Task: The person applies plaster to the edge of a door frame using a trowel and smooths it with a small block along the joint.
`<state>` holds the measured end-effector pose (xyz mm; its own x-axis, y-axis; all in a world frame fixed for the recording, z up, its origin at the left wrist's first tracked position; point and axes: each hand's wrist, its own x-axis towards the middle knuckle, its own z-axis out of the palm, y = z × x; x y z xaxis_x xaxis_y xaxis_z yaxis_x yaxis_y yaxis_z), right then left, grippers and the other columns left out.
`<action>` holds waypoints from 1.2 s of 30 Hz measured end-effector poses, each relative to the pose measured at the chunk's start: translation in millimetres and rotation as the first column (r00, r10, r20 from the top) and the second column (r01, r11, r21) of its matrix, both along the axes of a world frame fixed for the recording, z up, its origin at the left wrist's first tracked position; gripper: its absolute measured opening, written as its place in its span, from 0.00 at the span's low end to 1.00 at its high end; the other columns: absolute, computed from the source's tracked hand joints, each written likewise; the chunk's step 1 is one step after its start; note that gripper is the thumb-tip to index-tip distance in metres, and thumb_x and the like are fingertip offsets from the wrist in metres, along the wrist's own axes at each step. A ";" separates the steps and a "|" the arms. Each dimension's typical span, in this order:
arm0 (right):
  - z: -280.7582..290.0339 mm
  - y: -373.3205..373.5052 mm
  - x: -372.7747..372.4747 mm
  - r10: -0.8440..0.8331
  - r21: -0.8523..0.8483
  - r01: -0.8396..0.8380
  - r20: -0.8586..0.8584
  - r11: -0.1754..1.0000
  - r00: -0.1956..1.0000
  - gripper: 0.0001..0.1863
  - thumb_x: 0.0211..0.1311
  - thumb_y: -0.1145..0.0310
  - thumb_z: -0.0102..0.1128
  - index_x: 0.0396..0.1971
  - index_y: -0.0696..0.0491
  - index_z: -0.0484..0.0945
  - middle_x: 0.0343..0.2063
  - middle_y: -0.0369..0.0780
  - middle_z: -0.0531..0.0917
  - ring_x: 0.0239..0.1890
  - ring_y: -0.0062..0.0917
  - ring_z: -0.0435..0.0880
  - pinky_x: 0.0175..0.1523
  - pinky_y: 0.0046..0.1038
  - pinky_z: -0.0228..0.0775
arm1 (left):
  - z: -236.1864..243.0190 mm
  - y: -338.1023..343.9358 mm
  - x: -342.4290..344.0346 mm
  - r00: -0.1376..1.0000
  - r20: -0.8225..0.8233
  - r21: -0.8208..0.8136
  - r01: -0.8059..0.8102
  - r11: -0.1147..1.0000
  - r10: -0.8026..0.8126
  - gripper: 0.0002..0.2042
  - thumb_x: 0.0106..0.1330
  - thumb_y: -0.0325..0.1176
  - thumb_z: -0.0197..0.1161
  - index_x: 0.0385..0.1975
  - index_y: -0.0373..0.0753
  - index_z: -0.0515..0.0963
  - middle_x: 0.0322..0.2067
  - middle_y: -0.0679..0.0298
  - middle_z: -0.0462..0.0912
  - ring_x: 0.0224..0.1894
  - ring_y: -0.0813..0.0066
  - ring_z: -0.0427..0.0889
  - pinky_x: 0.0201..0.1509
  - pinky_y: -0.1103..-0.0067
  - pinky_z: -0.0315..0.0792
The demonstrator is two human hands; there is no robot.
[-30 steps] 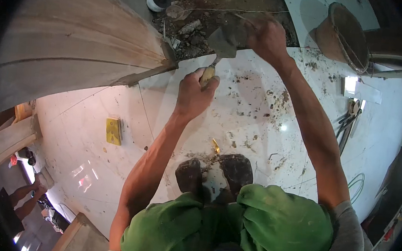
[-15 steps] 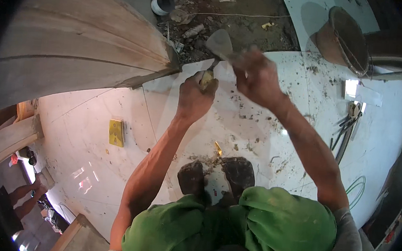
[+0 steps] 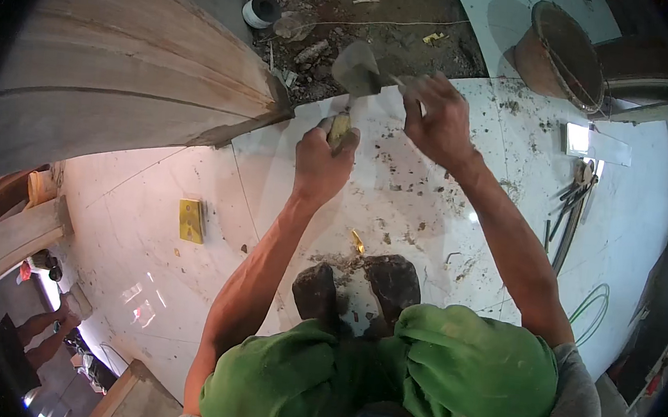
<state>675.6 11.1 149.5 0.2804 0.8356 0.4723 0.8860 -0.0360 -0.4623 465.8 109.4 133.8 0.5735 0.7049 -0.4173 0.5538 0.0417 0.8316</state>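
Note:
My left hand (image 3: 322, 160) is closed around the yellowish handle of a trowel (image 3: 352, 59). Its pale grey blade points away from me, over the edge between white tile and bare ground. To its right, my right hand (image 3: 441, 124) grips a thin-necked metal tool (image 3: 393, 81), smeared by motion. A dark patch, perhaps that tool's end, lies against the lower right of the trowel blade; I cannot make out its exact shape. Dark crumbs of mortar (image 3: 404, 167) are scattered on the tiles below my right hand.
Beyond the tile edge lies rubble (image 3: 311, 54) with a white spool (image 3: 261, 11). A mortar bucket (image 3: 554, 57) stands far right, near metal bars (image 3: 573, 215). A yellow block (image 3: 191, 221) sits on the left tiles. A wooden panel (image 3: 149, 68) rises at left; another person's limbs (image 3: 45, 335) show lower left.
The tool in my right hand has moved against the trowel blade, and its neck now shows. The trowel blade sits slightly further left. My left hand stays nearly where it was.

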 end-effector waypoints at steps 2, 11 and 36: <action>20.4 -10.7 -17.2 0.128 -0.009 -0.127 0.003 0.992 0.992 0.21 0.53 0.79 0.65 0.50 0.52 0.85 0.33 0.39 0.84 0.36 0.38 0.80 0.37 0.39 0.80 | 4.4 -0.6 -2.9 0.999 0.034 0.005 -0.002 1.000 0.002 0.15 0.72 0.39 0.67 0.43 0.30 0.83 0.24 0.56 0.86 0.25 0.62 0.85 0.34 0.66 0.78; 14.4 3.4 -40.0 0.199 0.056 -0.197 -0.022 0.979 0.980 0.14 0.53 0.82 0.64 0.41 0.55 0.84 0.41 0.42 0.87 0.35 0.40 0.81 0.38 0.40 0.79 | 5.7 -6.1 -13.8 0.999 0.015 -0.016 0.030 0.999 -0.030 0.13 0.72 0.37 0.66 0.47 0.32 0.82 0.29 0.52 0.86 0.31 0.61 0.85 0.40 0.67 0.78; 17.1 -19.0 -43.4 0.111 0.058 -0.105 -0.111 0.993 0.988 0.19 0.53 0.82 0.62 0.46 0.55 0.85 0.34 0.44 0.85 0.34 0.46 0.80 0.39 0.44 0.78 | -1.5 -27.1 -23.7 0.986 0.074 0.053 0.148 0.988 -0.152 0.14 0.75 0.38 0.63 0.47 0.32 0.80 0.22 0.66 0.79 0.21 0.80 0.76 0.24 0.76 0.73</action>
<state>632.2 -7.9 166.5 0.2447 0.8392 0.4857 0.8248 0.0832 -0.5592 442.1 82.3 132.3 0.7034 0.6265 -0.3359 0.4847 -0.0771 0.8713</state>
